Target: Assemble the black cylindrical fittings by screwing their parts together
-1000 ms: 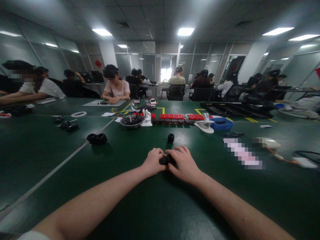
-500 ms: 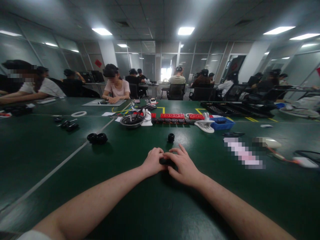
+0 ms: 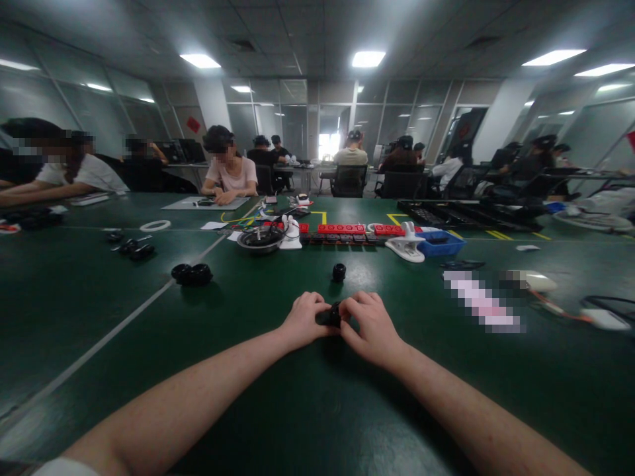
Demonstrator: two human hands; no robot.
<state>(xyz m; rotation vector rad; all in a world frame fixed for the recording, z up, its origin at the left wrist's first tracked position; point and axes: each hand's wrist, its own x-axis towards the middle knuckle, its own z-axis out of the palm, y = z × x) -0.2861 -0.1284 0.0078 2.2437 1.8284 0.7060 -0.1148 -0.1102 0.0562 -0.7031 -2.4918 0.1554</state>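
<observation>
My left hand (image 3: 305, 320) and my right hand (image 3: 370, 327) meet over the green table (image 3: 317, 410), fingers closed around a small black caster wheel (image 3: 335, 314). My left fingertips press its left side, while the curled right fingers and thumb pinch it from the right. Much of this wheel is covered by the fingers. Just beyond the hands stands another black caster wheel (image 3: 338, 272), touched by neither hand. Further left sits a pair of round black wheels (image 3: 192, 274) side by side.
More black casters (image 3: 133, 248) lie at the left. Across the middle are a metal bowl (image 3: 258, 241), red power strips (image 3: 341, 229), a white clip base (image 3: 407, 244) and a blue tray (image 3: 441, 244). A co-worker (image 3: 229, 168) sits opposite. A white device with cable (image 3: 602, 320) lies right.
My right fingers have curled in and closed on the black caster wheel, which now shows between both hands. The left hand has stayed nearly in place.
</observation>
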